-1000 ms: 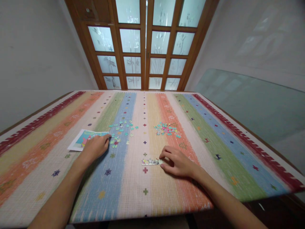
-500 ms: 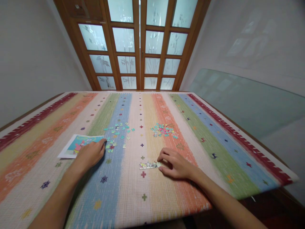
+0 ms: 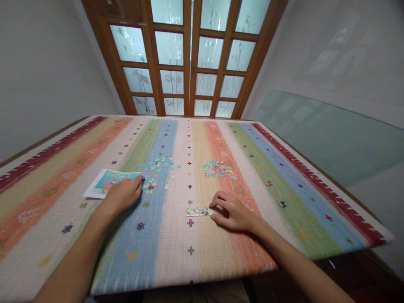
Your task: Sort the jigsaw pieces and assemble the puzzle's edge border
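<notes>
Over the lower right of a picture sheet [image 3: 99,185] with a pink cartoon figure is my left hand [image 3: 126,192]. Its fingers are drawn together, their tips at the left edge of a scatter of teal puzzle pieces [image 3: 164,169]; whatever they pinch, if anything, is too small to make out. Close to me lies a short strip of joined puzzle pieces [image 3: 197,211]. My right hand [image 3: 230,212] has its thumb and fingers around the strip's right end, which they partly cover.
A second cluster of puzzle pieces [image 3: 217,169], teal with pink and yellow, lies beyond my right hand. Everything rests on a striped tablecloth [image 3: 176,235]. Wooden glazed doors [image 3: 189,63] stand past the far edge, and a pale green panel [image 3: 322,130] is on the right.
The view has tilted slightly, so the table sits a little higher in the frame. My left hand stays beside the teal pieces, and my right hand stays at the strip.
</notes>
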A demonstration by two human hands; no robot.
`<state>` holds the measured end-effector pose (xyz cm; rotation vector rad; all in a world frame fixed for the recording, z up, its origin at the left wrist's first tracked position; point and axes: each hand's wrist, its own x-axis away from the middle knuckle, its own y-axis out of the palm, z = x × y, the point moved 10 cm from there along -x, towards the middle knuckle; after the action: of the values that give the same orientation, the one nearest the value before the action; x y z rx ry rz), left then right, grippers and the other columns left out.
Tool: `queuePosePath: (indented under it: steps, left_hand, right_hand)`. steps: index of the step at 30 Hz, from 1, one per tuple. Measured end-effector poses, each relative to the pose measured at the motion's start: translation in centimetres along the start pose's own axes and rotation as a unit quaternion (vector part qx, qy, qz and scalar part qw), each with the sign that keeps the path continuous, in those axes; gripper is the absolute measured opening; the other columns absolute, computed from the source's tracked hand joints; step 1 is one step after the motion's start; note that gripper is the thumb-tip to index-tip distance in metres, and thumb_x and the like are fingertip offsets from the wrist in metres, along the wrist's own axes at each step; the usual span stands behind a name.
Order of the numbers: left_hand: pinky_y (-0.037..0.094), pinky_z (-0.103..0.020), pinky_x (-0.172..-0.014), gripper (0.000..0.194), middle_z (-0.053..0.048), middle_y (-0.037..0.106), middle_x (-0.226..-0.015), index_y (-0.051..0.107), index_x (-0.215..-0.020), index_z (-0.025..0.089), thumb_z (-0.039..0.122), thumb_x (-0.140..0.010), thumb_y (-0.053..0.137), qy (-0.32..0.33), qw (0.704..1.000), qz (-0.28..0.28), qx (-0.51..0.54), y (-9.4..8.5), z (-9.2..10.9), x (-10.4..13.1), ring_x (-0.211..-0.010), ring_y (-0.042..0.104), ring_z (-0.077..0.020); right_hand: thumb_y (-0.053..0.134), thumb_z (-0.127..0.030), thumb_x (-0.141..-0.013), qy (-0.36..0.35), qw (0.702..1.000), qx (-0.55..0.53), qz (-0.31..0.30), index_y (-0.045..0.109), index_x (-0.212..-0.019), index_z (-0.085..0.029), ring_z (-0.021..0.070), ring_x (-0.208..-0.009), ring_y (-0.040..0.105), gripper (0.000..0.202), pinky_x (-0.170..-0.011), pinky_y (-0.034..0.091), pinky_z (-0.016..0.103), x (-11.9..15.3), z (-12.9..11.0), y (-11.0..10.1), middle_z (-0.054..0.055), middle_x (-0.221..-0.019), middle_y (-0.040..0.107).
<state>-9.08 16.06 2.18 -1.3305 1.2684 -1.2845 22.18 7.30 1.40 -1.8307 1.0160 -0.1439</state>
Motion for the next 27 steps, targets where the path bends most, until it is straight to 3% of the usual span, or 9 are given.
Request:
queuePosePath:
  steps: [13,20,24,27]
  left_hand:
    - [0.052,-0.043,-0.090,0.049,-0.020,0.076,-0.111,0.067,-0.128,0.013,0.028,-0.101,0.029,0.021,1.000,-0.010,0.008,0.2,0.5,-0.2,-0.105,0.072,-0.0356]
    - [0.050,-0.040,-0.083,0.049,-0.017,0.077,-0.100,0.068,-0.129,0.014,0.034,-0.099,0.035,-0.003,0.998,0.042,0.046,-1.1,0.1,-0.2,-0.098,0.072,-0.0345]
    - [0.047,-0.035,-0.073,0.045,-0.009,0.073,-0.078,0.070,-0.124,0.015,0.040,-0.097,0.043,0.045,0.989,0.076,0.119,-1.2,2.4,-0.5,-0.075,0.069,-0.0271]
    - [0.045,-0.034,-0.070,0.043,-0.008,0.070,-0.073,0.070,-0.122,0.015,0.043,-0.097,0.049,0.083,0.984,0.078,0.139,-1.0,5.1,-0.9,-0.071,0.066,-0.0259]
  right_hand:
    - [0.061,-0.025,-0.092,0.000,1.000,0.003,0.000,0.065,-0.100,-0.019,0.0209,-0.085,0.059,0.011,-0.076,0.049,0.035,-0.3,-0.4,-0.2,0.008,-0.095,0.062]
    - [0.061,-0.024,-0.092,0.002,1.000,0.003,-0.003,0.065,-0.102,-0.019,0.0220,-0.087,0.059,0.012,-0.077,0.050,0.037,-0.2,-0.5,-0.2,0.009,-0.096,0.062]
    - [0.061,-0.024,-0.092,0.001,1.000,0.009,-0.015,0.065,-0.102,-0.018,0.0221,-0.087,0.059,0.012,-0.078,0.050,0.037,-0.3,-0.6,0.0,0.009,-0.097,0.062]
    - [0.059,-0.024,-0.093,0.000,1.000,0.010,-0.016,0.064,-0.100,-0.018,0.0222,-0.087,0.059,0.011,-0.077,0.050,0.037,-0.4,-0.7,0.0,0.010,-0.096,0.062]
